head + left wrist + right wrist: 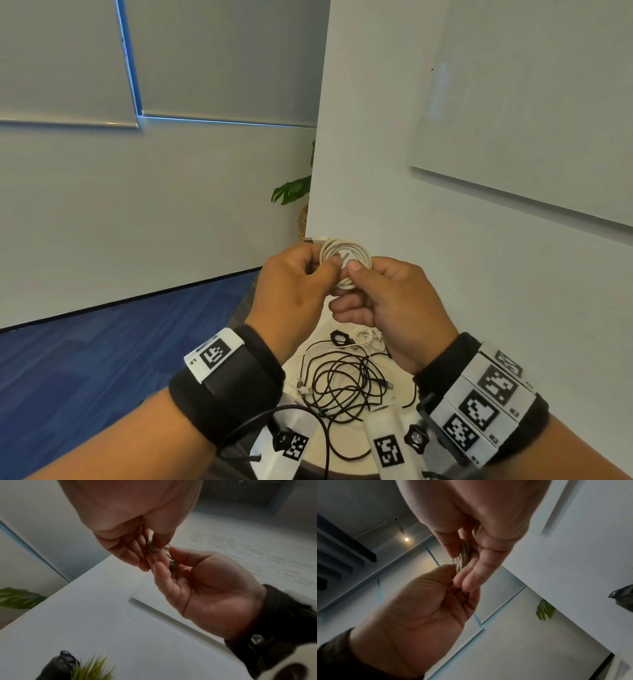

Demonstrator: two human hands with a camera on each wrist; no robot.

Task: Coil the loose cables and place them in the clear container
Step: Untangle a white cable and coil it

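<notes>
I hold a white cable (346, 255) wound into a small flat coil, up in front of me at chest height. My left hand (334, 270) pinches the coil's left side between thumb and fingers. My right hand (353, 274) pinches its lower right side, thumb on the front. In the left wrist view the coil (151, 547) shows edge-on between both hands' fingertips, and likewise the coil (464, 555) in the right wrist view. Loose black cables (342, 383) lie tangled on the round white table (349, 435) below. No clear container is in view.
A small black coil (339, 339) and a white coil (368, 337) lie at the table's far side. A white wall with a whiteboard (531, 120) stands close on the right. A leafy plant (294, 190) stands behind the wall corner, with blue carpet (102, 359) to the left.
</notes>
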